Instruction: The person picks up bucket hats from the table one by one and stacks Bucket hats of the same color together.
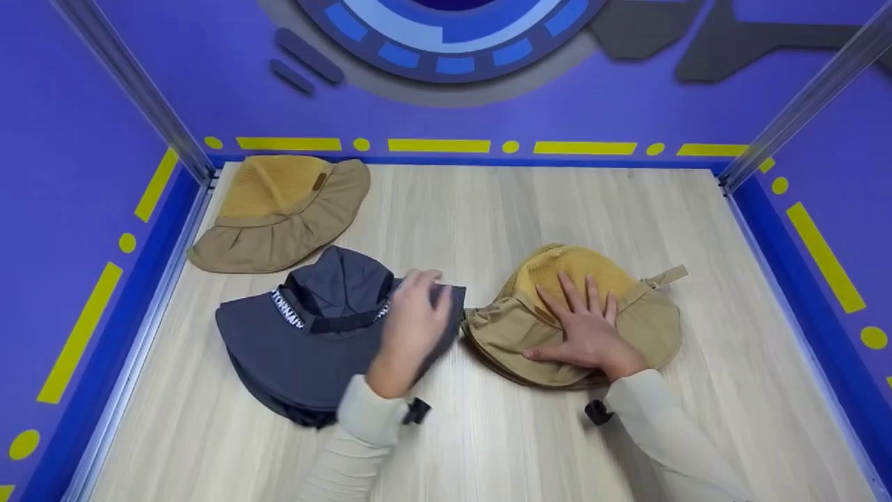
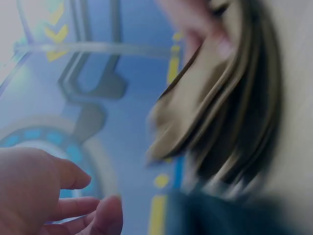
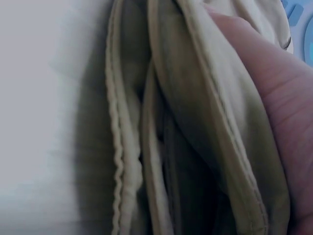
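Observation:
My right hand (image 1: 589, 336) rests with spread fingers on a stack of tan bucket hats with mustard crowns (image 1: 627, 286). In the right wrist view, several layered hat brims (image 3: 220, 122) lie beside the right hand (image 3: 279, 93). My left hand (image 1: 412, 324) is over the right side of a dark grey bucket hat (image 1: 306, 362) with white lettering on its band; more dark brim shows underneath. The left wrist view has the left hand (image 2: 44, 193) with loosely bent fingers and nothing between them, apart from the blurred tan brims (image 2: 195, 93).
Another tan and mustard hat (image 1: 286, 230) lies flat at the back left of the wooden table (image 1: 502, 446). Blue panels (image 1: 446, 118) with yellow marks wall the back and sides. A strap (image 1: 667, 275) sticks out from the right stack.

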A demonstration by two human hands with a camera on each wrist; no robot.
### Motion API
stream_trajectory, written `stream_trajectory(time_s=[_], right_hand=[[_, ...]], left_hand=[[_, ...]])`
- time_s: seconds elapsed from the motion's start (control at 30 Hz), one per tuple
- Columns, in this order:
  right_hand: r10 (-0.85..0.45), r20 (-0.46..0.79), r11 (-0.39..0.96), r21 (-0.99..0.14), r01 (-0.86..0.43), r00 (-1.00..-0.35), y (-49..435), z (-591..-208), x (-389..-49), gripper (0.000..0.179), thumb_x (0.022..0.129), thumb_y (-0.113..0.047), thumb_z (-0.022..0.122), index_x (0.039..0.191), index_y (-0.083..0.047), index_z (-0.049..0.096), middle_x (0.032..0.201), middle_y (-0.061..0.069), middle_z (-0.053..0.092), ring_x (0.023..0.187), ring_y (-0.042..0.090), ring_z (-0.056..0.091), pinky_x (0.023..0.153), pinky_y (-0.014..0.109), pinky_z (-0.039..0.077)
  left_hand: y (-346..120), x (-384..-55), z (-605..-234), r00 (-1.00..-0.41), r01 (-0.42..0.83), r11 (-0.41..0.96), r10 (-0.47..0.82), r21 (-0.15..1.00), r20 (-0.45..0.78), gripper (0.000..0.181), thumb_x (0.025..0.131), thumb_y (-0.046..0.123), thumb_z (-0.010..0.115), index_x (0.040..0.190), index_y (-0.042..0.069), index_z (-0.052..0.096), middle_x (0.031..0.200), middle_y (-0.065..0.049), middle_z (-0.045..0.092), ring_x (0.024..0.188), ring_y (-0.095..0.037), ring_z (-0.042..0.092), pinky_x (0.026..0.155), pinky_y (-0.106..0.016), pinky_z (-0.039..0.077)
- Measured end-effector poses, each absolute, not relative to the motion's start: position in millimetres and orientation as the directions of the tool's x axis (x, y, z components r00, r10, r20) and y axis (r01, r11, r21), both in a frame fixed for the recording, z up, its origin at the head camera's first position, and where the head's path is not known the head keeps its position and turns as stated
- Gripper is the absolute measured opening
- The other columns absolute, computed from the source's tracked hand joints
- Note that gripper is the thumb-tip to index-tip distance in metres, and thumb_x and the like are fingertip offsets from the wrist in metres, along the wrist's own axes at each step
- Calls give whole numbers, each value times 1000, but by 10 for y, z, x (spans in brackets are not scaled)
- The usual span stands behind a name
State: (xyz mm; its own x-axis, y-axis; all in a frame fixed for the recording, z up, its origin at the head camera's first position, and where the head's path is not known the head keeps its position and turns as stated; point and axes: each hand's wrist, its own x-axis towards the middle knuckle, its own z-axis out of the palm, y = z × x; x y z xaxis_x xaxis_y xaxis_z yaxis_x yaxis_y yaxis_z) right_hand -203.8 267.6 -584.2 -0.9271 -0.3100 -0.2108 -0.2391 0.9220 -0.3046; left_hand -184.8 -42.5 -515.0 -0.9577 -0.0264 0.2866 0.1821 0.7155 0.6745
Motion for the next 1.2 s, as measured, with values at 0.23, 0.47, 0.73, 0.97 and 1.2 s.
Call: stream_trajectory(time_s=[0.23,0.47,0.73,0.97,1.2], right_hand=[[-315,-201,917,-318,-243,-927,2671,-5896,-1973,122,65,-94,63,164,-36,20,174,9,-4,155,52,-15,112,80,-10],[-296,-182,920,-319,-228,-938,2743,-5870,-1970,121,65,-92,64,164,-36,22,174,10,-3,155,53,-14,113,79,-11],[-285,-168,924,-309,-224,-944,2824,-5865,-1958,121,66,-91,65,164,-35,23,174,10,-3,154,53,-14,112,80,-11],[-296,-157,915,-330,-232,-942,2766,-5868,-1980,121,65,-91,67,164,-35,24,174,10,-1,154,54,-13,112,81,-11],[-306,-150,910,-337,-242,-940,2727,-5862,-1996,119,66,-89,68,163,-35,25,174,10,0,154,54,-13,112,80,-11]], left_hand=[[-1439,-2173,-4825,-922,85,749,-190,657,336,21,94,14,65,106,-1,75,95,-18,74,93,-37,70,87,-50,54],[-2478,-2776,-4765,-934,-275,674,-358,686,-23,39,102,25,53,124,-2,69,117,-23,72,110,-38,66,98,-50,51],[-3084,-3070,-5097,-796,-573,331,-443,750,-412,26,102,31,54,109,7,62,83,1,60,74,-15,57,75,-32,54],[-3281,-3042,-5154,-632,-727,91,-478,681,-611,74,101,25,45,161,2,9,169,-16,-5,152,-29,6,123,-31,26],[-3354,-2990,-5180,-481,-707,-303,-457,639,-748,102,98,44,49,155,23,-34,166,-7,-23,153,-18,-6,121,-39,33]])
